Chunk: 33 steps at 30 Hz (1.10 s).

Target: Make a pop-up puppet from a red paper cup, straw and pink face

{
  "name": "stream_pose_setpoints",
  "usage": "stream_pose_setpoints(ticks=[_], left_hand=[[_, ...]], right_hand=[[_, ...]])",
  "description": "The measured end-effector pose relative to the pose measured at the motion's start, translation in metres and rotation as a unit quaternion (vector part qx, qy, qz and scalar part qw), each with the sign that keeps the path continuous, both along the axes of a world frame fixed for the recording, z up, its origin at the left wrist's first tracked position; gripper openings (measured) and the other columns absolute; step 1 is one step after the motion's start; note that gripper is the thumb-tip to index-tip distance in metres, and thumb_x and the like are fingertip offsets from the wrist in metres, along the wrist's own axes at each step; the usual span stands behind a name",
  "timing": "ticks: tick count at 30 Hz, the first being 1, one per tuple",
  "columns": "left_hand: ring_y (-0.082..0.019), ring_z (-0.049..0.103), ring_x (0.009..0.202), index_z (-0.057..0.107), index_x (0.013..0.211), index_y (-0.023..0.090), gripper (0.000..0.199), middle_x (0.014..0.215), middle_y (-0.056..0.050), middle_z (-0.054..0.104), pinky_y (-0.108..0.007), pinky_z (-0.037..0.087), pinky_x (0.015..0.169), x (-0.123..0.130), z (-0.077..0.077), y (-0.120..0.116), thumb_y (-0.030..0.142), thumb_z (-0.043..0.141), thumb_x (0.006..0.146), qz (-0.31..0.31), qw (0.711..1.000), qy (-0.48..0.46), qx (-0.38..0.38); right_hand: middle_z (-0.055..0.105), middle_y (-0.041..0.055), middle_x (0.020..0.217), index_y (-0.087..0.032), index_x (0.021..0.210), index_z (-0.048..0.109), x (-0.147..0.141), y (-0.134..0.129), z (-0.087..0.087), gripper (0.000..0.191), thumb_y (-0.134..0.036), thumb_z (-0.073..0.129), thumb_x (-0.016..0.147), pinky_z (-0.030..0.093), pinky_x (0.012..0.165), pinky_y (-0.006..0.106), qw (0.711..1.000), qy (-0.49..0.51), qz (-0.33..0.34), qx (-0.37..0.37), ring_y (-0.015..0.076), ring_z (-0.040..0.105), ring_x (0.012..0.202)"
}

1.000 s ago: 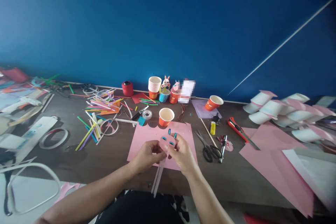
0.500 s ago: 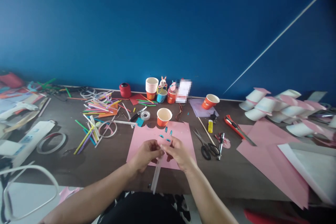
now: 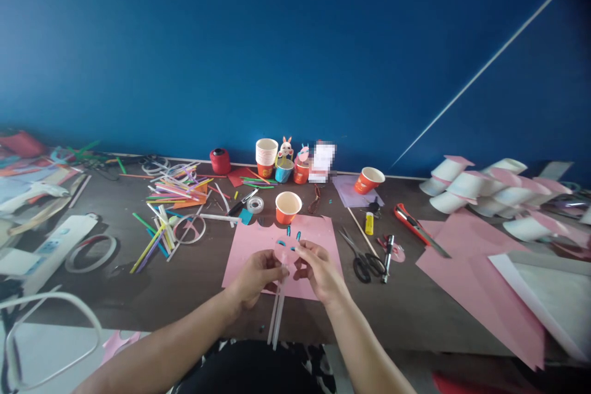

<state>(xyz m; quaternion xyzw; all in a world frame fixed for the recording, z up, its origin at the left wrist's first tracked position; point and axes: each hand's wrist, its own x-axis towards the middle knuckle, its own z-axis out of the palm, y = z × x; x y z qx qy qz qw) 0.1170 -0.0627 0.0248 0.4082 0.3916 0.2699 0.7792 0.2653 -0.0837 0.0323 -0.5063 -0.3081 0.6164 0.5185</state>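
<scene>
Between my hands is a small round pink paper face (image 3: 283, 250) with two blue ear strips standing up from it and blue marks on it. White straws (image 3: 276, 320) hang from below the face toward my lap. My left hand (image 3: 259, 276) is closed, thumb and fingers pinching the straws just under the face. My right hand (image 3: 319, 266) pinches the right edge of the paper face. Under both hands lies a pink paper sheet (image 3: 240, 258) with scalloped cut-outs along its far edge. An orange paper cup (image 3: 287, 215) stands just beyond the face.
Scissors (image 3: 359, 261), a yellow glue tube (image 3: 369, 223), a pen (image 3: 388, 258) and a red utility knife (image 3: 410, 225) lie to the right. Loose straws (image 3: 178, 184), tape (image 3: 255, 204) and a power strip (image 3: 58, 246) are left. Decorated cups (image 3: 284, 170) stand by the wall.
The paper face has shifted slightly to the left and tilted, and the straw ends have swung a little right. My right fingers have moved slightly along its edge.
</scene>
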Motion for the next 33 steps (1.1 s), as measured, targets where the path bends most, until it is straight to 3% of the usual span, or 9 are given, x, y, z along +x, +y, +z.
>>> stream_pose_setpoints(ticks=[10, 27, 33], left_hand=[[-0.006, 0.048, 0.052, 0.055, 0.081, 0.014, 0.025, 0.067, 0.001, 0.053, -0.017, 0.038, 0.045, 0.001, 0.0, -0.003, 0.026, 0.067, 0.063, 0.0, 0.999, 0.024, 0.027], [-0.007, 0.048, 0.056, 0.055, 0.084, 0.013, 0.026, 0.073, -0.002, 0.055, -0.018, 0.04, 0.046, 0.003, 0.001, -0.003, 0.027, 0.065, 0.064, -0.001, 0.998, 0.03, 0.049], [-0.007, 0.048, 0.053, 0.053, 0.078, 0.014, 0.024, 0.066, 0.001, 0.05, -0.017, 0.04, 0.044, 0.002, -0.001, -0.002, 0.025, 0.067, 0.062, 0.016, 0.999, 0.023, 0.025]], right_hand=[[0.051, -0.0021, 0.053, -0.013, 0.065, 0.056, -0.007, 0.002, 0.001, 0.019, -0.031, 0.062, 0.065, 0.041, 0.038, 0.018, 0.999, -0.043, -0.012, -0.011, 0.0071, 0.045, 0.044], [0.051, -0.0028, 0.052, -0.012, 0.064, 0.055, -0.013, 0.004, 0.0, 0.022, -0.032, 0.063, 0.065, 0.04, 0.039, 0.019, 0.996, -0.082, -0.033, 0.021, 0.0068, 0.046, 0.042], [0.051, -0.0031, 0.054, -0.013, 0.067, 0.055, -0.005, 0.003, 0.001, 0.026, -0.038, 0.062, 0.066, 0.041, 0.037, 0.018, 0.997, -0.077, 0.014, -0.003, 0.0064, 0.045, 0.042]])
